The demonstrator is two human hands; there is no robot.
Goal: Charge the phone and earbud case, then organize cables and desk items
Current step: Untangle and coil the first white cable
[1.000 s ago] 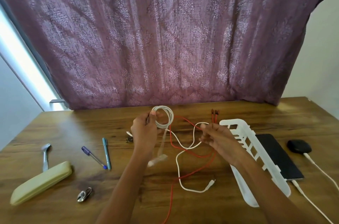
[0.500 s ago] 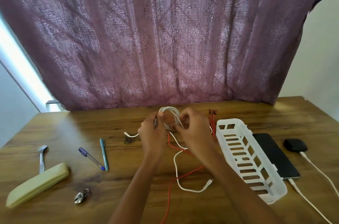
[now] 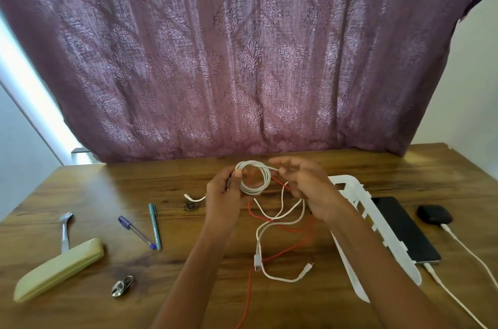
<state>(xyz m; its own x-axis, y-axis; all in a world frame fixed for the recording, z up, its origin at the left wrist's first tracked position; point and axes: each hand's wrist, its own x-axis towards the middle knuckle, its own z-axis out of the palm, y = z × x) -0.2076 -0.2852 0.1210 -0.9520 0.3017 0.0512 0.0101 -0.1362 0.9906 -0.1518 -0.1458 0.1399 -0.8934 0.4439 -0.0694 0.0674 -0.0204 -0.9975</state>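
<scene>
Wooden desk (image 3: 350,167) stands against purple curtain (image 3: 242,59).

A home room, by the look of it: a patterned mauve curtain (image 3: 242,59) is hanging over a bright window behind a wooden tabletop (image 3: 80,188), where pens (image 3: 155,226), a spoon (image 3: 65,231) and a cream case (image 3: 58,269) are lying loosely scattered about.

White cable (image 3: 256,180), red cable (image 3: 283,254), patterned purple curtain (image 3: 242,59).
</scene>
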